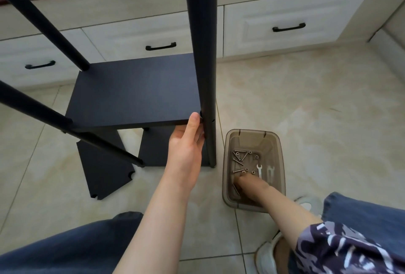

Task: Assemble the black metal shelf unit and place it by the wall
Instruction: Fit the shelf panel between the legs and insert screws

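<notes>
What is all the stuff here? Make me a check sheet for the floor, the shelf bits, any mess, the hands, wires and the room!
Surface: beige tiled floor.
Job's things: black shelf board raised against an upright black pole; spare board flat on the floor; see-through brown bin holding screws and two small wrenches.
Clutter: nothing seen.
Grippers: left hand holds the shelf board's corner by the pole, thumb on top; right hand is inside the bin at the screws, grip not clear.
Cables: nothing seen.
Surroundings: white drawers with black handles behind the shelf.
</notes>
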A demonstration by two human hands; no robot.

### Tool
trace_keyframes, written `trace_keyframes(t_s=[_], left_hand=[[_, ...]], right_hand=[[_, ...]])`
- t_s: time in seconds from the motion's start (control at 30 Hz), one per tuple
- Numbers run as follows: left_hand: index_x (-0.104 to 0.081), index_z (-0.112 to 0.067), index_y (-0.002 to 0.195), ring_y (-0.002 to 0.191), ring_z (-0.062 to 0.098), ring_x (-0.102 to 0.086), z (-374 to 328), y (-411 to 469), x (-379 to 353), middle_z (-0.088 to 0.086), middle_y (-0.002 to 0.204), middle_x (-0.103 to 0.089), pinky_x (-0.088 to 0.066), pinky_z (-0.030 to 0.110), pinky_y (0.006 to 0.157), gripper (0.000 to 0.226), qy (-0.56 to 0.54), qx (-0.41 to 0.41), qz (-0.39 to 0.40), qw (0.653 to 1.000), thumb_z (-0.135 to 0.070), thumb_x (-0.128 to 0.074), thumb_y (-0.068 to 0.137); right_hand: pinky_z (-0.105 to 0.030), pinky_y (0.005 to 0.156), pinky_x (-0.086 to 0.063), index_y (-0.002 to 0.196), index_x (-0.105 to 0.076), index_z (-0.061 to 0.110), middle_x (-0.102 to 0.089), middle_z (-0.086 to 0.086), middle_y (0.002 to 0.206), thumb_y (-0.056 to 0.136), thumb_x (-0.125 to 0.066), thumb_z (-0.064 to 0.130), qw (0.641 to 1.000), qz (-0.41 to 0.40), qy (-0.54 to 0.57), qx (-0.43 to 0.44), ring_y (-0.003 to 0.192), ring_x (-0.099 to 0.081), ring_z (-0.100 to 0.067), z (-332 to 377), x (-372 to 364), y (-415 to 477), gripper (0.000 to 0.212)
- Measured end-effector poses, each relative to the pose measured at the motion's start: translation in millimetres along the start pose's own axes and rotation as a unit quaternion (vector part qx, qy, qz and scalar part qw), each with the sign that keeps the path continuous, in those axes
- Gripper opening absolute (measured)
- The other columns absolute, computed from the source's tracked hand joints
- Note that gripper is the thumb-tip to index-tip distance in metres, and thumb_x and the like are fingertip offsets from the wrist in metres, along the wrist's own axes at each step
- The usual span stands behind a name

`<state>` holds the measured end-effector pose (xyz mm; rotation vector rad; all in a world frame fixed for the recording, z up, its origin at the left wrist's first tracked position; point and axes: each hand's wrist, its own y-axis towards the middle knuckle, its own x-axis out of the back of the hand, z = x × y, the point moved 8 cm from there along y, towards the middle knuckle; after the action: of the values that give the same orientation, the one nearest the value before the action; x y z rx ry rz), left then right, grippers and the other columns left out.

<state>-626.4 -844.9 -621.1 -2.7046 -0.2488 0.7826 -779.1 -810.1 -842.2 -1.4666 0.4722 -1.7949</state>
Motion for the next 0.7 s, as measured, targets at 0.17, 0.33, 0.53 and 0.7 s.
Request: trace_keyframes(t_s=[0.17,0.33,0.53,0.7], left_hand=[[-0.066,-0.013,0.11,0.106,0.015,-0.071,0,-3,-4,0.003,0.106,-0.075,-0.051,0.027,0.096,0.025,-0.044,0.016,-0.002,0.999,-0.03,-0.058,0.093],[-0.066,-0.012,0.11,0.104,0.014,-0.072,-2,-7,-6,0.003,0.106,-0.076,-0.055,0.022,0.088,0.019,-0.05,0.023,-0.005,0.998,-0.024,-0.055,0.101],[-0.067,-0.01,0.107,0.097,0.014,-0.074,-5,-14,-8,0.005,0.101,-0.076,-0.054,0.023,0.088,0.018,-0.052,0.025,-0.012,0.998,-0.023,-0.056,0.101],[-0.068,-0.009,0.106,0.09,0.012,-0.074,-9,-18,-11,0.004,0.099,-0.077,-0.058,0.017,0.073,0.019,-0.057,0.024,-0.018,0.998,-0.023,-0.055,0.102]], right_hand=[[-0.034,0.086,-0.048,0.116,-0.062,0.012,-0.064,-0.015,0.12,0.094,-0.047,0.002,0.996,-0.045,0.06,-0.038,0.109,-0.062,-0.032,-2,20,-10,0.028],[-0.031,0.077,-0.049,0.115,-0.062,0.012,-0.065,-0.01,0.104,0.095,-0.049,0.009,0.939,-0.186,0.269,-0.103,0.095,-0.063,-0.029,-4,59,-34,0.024],[-0.027,0.075,-0.056,0.111,-0.071,0.008,-0.075,0.002,0.084,0.093,-0.062,0.01,0.755,-0.342,0.555,-0.074,0.079,-0.071,-0.011,15,106,-98,0.02],[-0.018,0.074,-0.055,0.099,-0.073,0.018,-0.076,0.001,0.088,0.09,-0.068,0.01,0.632,-0.425,0.647,0.047,0.08,-0.071,-0.007,59,158,-166,0.013]])
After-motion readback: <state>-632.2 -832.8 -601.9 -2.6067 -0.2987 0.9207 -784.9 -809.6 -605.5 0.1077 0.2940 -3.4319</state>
